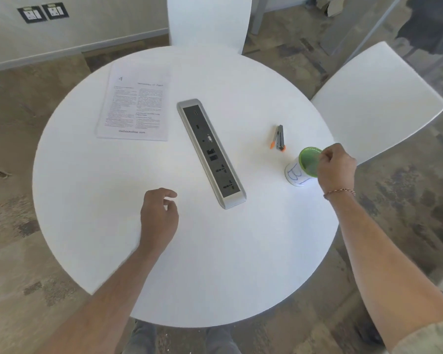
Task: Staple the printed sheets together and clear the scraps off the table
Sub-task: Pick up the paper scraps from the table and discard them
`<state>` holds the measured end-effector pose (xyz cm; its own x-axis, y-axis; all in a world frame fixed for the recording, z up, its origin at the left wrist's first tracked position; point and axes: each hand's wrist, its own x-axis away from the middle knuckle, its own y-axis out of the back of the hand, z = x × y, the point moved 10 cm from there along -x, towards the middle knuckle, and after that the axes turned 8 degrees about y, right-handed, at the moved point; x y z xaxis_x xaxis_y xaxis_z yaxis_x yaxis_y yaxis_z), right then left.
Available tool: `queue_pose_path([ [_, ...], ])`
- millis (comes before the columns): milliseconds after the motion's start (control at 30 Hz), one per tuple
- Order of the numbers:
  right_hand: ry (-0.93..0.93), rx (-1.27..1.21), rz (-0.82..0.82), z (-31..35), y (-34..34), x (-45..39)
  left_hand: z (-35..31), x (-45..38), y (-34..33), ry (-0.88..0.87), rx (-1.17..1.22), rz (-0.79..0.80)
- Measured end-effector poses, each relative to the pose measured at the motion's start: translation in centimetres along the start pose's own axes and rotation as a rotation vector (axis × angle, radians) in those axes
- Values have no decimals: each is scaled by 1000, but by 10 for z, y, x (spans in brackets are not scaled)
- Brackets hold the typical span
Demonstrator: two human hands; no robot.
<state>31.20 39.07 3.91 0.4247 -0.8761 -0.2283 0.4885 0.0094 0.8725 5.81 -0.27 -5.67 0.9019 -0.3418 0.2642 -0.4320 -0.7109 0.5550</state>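
I am looking down on a round white tabletop [241, 264]. My right hand [336, 166] is at the right edge, its fingers curled over the green rim of a cup [303, 169], pinching that rim on the side nearest the edge. The cup is white on the outside with a blue drawing on its wall, green inside, and it leans toward the middle of the tabletop. I cannot tell whether anything lies inside it.

My left hand [159, 218] is over the near left part of the tabletop, holding nothing, fingers loosely curled with thumb and forefinger slightly apart. I cannot tell whether it touches the surface.

The printed sheets [134, 106] lie flat as one neat pile near the far left edge, text facing me, a large "4" at the top corner. I cannot tell whether a staple is in them.

The stapler [278, 137], grey with orange tips, lies on its side toward the right, just beside the cup but apart from it, well away from the sheets.

A long grey socket strip [211, 153] runs diagonally across the middle, between sheets and stapler. Two white chairs [374, 98] stand at the far and right edges.
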Motion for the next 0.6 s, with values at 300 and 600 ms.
queue_pose_path([
  [300,111,347,317,-2,-36,-14,1,-2,-5,20,-7,-15],
  [600,92,456,228,8,-30,-17,8,-6,6,28,-9,-18],
])
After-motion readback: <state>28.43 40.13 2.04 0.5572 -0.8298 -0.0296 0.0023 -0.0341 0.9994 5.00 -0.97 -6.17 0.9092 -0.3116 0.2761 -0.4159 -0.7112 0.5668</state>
